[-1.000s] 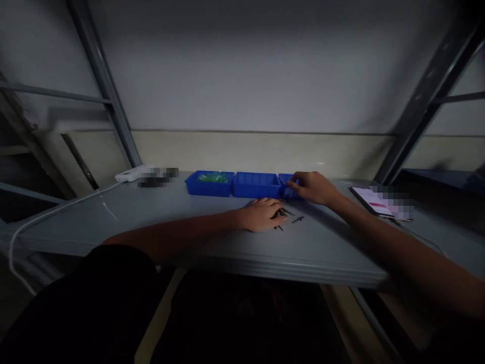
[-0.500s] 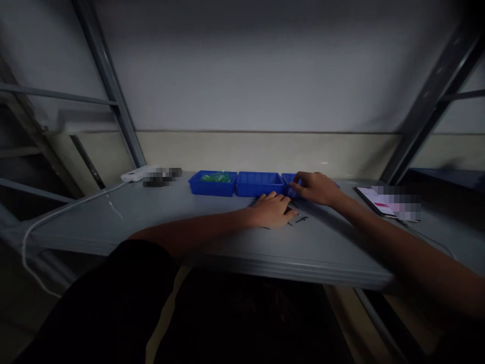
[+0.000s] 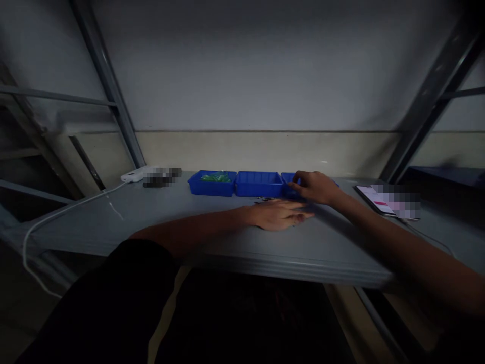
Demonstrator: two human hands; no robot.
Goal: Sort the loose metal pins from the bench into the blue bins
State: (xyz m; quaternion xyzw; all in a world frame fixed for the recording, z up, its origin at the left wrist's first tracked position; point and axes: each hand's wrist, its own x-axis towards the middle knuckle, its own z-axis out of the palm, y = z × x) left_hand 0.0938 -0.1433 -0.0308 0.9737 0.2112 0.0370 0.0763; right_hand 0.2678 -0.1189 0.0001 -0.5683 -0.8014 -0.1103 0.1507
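My left hand [image 3: 280, 215] lies palm down on the grey tabletop [image 3: 212, 212], its fingers stretched out to the right. Just behind its knuckles a few small dark pieces [image 3: 261, 200] show; whatever is under the palm is hidden. My right hand [image 3: 314, 187] is at the front of the right-hand blue bin [image 3: 288, 178] and covers most of it. Its fingers are bent, thumb and fingertips close together, and I cannot make out what is between them. The middle blue bin [image 3: 259, 190] stands beside that one.
The left blue bin [image 3: 212, 189] holds a green plastic bag [image 3: 217, 177]. Farther left are a white device [image 3: 132, 174] with a white cable [image 3: 76, 201] and a blurred-out dark object. A phone [image 3: 375, 200] lies at right, cable attached. Metal posts flank the table.
My left hand has turned and straightened its fingers to the right, covering the small dark pieces seen beside it before. Pieces behind it now show. My right hand has barely moved.
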